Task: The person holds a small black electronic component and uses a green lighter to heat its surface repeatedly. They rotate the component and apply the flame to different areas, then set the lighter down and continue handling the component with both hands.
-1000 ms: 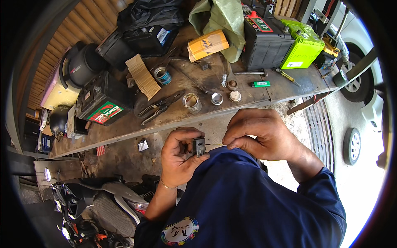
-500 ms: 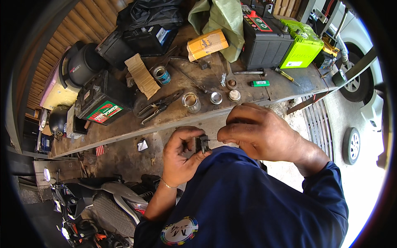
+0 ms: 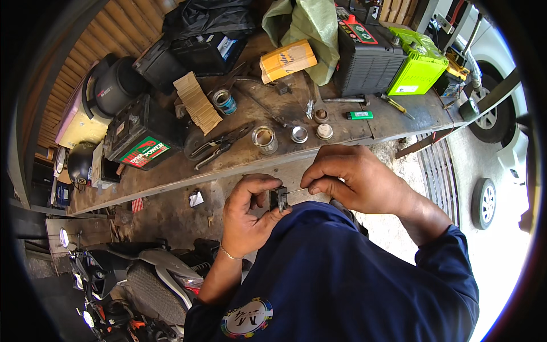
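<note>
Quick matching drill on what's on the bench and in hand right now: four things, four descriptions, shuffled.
1. small black part
2. pliers
3. lighter
4. yellow box

a. green, lying near the bench's front edge
b. pinched in the left hand
c. against the green cloth
d. flat on the bench, beside a glass jar

Pairs: 1-b, 2-d, 3-a, 4-c

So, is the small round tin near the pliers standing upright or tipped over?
Upright. The small round tin stands on the workbench with its open mouth facing up, beside the pliers.
</note>
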Demonstrator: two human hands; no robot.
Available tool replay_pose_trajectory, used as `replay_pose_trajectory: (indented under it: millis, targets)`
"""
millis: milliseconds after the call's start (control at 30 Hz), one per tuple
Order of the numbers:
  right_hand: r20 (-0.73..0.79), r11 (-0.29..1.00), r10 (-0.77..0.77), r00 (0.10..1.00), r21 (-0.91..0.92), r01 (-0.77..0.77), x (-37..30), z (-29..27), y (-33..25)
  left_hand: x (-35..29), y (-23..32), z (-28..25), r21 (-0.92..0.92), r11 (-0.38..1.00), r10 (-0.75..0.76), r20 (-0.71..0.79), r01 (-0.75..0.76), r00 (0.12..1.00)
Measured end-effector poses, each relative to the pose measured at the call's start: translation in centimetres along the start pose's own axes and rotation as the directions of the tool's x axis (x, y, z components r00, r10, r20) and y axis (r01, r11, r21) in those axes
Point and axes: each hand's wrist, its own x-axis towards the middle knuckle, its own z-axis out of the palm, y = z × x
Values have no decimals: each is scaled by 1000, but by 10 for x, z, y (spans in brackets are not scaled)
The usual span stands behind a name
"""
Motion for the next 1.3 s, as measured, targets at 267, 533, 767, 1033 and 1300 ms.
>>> replay_pose_trajectory:
  millis: [267,533,767,1033,1300]
  targets:
    - [-29,999,-20,999,-33,19,-5,7,-1,2,0,-1,99,995,28,-9,-27,1000]
    - [11,996,-5,1000,84,4,-3,12,3,4,4,0,169,985,21,3,-21,1000]
    - [25,999,31,999,-41,-30,-3,9,0,0,0,3,136,990,25,2,-25,1000]
    - [36,998,39,999,57,-41,-2,8,1,-2,-6,0,110,994,-19,46,13,999]
    - [38,995,91,995,46,-93,-2,7,3,-1,-7,0,130,991,12,10,-13,1000]
